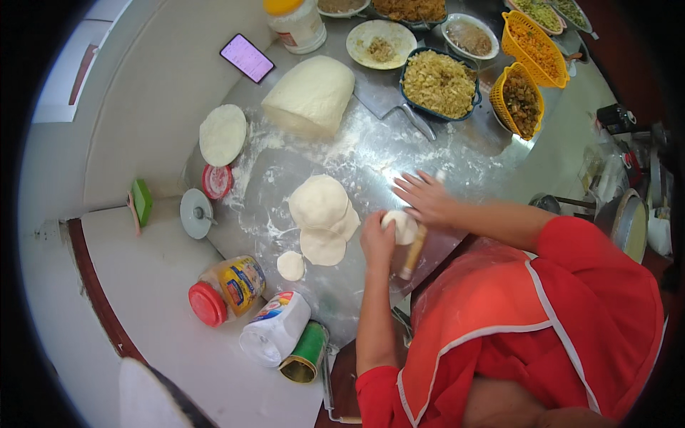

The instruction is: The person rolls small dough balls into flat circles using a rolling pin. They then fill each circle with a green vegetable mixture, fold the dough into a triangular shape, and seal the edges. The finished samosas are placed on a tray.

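Note:
On the floured metal table, my left hand (379, 241) holds the edge of a small dough round (401, 227). My right hand (425, 198) lies over a wooden rolling pin (413, 251), fingers spread; the palm hides the pin's middle, and its near end shows beside the dough. Left of my hands several flat dough rounds (321, 206) overlap in a pile. One smaller dough piece (290, 266) rests apart from them. A big lump of dough (313, 93) sits farther back, near a scraper with a metal handle (420, 122).
Shredded filling fills a blue basket (440, 83); yellow baskets (516, 101) stand to its right. A plate (381, 45), a lidded jar (297, 27) and a phone (247, 58) are at the back. Plastic jars (227, 289) and a green can (306, 350) line the near left.

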{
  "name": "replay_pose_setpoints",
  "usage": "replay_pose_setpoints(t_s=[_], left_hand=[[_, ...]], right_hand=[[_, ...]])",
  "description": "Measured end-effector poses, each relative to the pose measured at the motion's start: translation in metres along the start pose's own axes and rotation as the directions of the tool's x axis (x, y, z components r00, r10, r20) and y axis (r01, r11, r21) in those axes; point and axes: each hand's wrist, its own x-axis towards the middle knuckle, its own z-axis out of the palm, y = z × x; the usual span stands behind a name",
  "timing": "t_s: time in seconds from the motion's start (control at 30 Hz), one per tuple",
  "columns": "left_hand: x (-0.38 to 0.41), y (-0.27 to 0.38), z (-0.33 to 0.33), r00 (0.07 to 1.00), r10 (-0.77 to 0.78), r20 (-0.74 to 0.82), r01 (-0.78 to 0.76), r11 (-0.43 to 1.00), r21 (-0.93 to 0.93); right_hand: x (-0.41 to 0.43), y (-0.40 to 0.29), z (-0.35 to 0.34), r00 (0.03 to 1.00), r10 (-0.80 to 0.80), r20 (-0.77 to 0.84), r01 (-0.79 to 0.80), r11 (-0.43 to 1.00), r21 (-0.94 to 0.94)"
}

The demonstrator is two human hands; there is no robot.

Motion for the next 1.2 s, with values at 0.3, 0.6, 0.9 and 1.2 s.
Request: replay_pose_setpoints(t_s=[0.3,0.6,0.9,1.2], left_hand=[[-0.003,0.029,-0.002,1.0,0.028,-0.01,-0.026,0.991,0.134],[-0.048,0.006,0.007,0.957,-0.289,-0.009,0.277,0.926,-0.255],[-0.033,0.003,-0.011,0.952,-0.305,-0.015,0.292,0.926,-0.24],[-0.017,0.014,-0.012,0.994,-0.104,0.022,0.099,0.981,0.17]], right_hand=[[0.073,-0.014,0.005,0.993,0.088,-0.076,-0.078,0.989,0.124],[0.0,-0.007,0.008,0.999,0.033,0.018,-0.034,0.999,0.031],[-0.056,0.003,0.005,0.999,-0.043,0.03,0.043,0.999,0.0],[0.051,-0.033,0.014,0.996,-0.003,-0.085,0.019,0.982,0.188]])
